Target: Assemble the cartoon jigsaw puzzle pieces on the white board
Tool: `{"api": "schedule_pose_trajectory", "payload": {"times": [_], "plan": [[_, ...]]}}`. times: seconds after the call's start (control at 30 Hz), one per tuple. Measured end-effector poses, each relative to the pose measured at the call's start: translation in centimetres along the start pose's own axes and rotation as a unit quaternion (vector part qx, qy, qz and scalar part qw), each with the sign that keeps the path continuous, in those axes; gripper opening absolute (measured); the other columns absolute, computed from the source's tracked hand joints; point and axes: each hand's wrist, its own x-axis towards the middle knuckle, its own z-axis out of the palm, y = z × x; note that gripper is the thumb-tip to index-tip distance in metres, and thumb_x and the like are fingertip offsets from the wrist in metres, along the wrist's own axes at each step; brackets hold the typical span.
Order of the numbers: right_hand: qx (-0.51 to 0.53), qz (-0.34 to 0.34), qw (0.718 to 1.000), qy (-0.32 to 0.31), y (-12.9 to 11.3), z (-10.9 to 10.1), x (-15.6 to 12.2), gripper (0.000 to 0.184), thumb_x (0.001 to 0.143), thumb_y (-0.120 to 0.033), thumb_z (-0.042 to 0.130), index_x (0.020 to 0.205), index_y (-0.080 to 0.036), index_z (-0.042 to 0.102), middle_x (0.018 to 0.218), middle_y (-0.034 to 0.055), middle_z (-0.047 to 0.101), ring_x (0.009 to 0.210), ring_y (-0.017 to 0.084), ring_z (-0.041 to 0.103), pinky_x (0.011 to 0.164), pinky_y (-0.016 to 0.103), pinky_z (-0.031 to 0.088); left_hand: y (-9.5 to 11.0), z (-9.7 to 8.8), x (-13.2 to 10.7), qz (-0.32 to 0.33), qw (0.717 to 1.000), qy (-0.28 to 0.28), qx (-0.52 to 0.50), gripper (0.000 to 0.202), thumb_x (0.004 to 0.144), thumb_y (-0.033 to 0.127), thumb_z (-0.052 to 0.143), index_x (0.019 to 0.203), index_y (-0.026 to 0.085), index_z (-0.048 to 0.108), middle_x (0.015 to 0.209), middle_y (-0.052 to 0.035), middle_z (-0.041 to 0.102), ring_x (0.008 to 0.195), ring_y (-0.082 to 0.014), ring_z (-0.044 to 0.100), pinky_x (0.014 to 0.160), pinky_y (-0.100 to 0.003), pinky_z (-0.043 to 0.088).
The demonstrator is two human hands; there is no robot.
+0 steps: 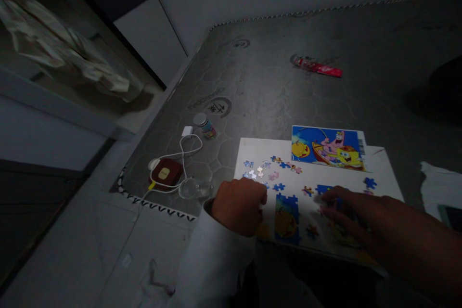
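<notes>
A white board [346,173] lies on a grey mattress [281,86] and carries several loose jigsaw pieces [269,171]. A joined blue and orange puzzle section [287,214] sits near its front edge. A cartoon reference picture [327,147] rests at the board's far side. My left hand [238,204], in a white sleeve, is curled into a loose fist at the board's left edge beside the loose pieces; what it holds is hidden. My right hand [348,211] lies with fingers stretched flat over blue pieces on the board's right part.
Left of the board are a dark red power bank [165,173] with a white cable [187,147], a small jar [205,125] and a clear plastic object [195,187]. A red wrapper [317,67] lies far back. White paper [438,187] is at the right. The scene is dim.
</notes>
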Motion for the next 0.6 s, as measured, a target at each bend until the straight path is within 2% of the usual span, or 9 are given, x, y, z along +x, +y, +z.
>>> {"api": "schedule_pose_trajectory", "payload": {"times": [0.1, 0.33, 0.5, 0.6], "plan": [[0.025, 0.012, 0.999, -0.032, -0.1, -0.21, 0.09, 0.05, 0.1, -0.058, 0.039, 0.108, -0.028, 0.079, 0.086, 0.0082, 0.081, 0.062, 0.024, 0.074, 0.049, 0.033, 0.061, -0.03, 0.07, 0.33, 0.005, 1.0, -0.001, 0.002, 0.023, 0.08, 0.024, 0.072, 0.103, 0.03, 0.074, 0.109, -0.0028, 0.076, 0.105, -0.0302, 0.071, 0.088, -0.047, 0.056], [0.014, 0.025, 0.999, -0.046, 0.02, -0.12, -0.04, 0.059, 0.099, -0.065, 0.032, 0.109, -0.028, 0.077, 0.089, 0.009, 0.081, 0.066, 0.026, 0.076, 0.053, 0.037, 0.063, 0.37, -0.32, 0.78, -0.002, 1.0, -0.023, 0.001, 0.012, 0.081, 0.022, 0.069, 0.084, 0.028, 0.079, 0.099, -0.0058, 0.078, 0.095, -0.0312, 0.073, 0.082, -0.046, 0.057], [0.006, 0.031, 0.998, -0.051, -0.09, -0.19, 0.13, 0.062, 0.098, -0.068, 0.03, 0.108, -0.029, 0.077, 0.089, 0.0087, 0.081, 0.066, 0.027, 0.076, 0.053, 0.039, 0.063, 0.17, -0.2, 0.96, 0.061, 0.998, -0.033, -0.002, 0.028, 0.08, 0.014, 0.067, 0.094, 0.034, 0.081, 0.107, -0.0015, 0.079, 0.099, -0.0287, 0.073, 0.083, -0.043, 0.056], [0.004, 0.026, 0.999, -0.047, -0.37, -0.41, 0.37, 0.063, 0.098, -0.066, 0.028, 0.103, -0.027, 0.078, 0.081, 0.0094, 0.08, 0.061, 0.026, 0.075, 0.049, 0.037, 0.061, -0.53, 0.12, 0.95, 0.093, 0.995, -0.02, -0.012, 0.035, 0.084, 0.01, 0.062, 0.102, 0.036, 0.078, 0.102, 0.0021, 0.08, 0.101, -0.0258, 0.073, 0.082, -0.039, 0.056]]}}
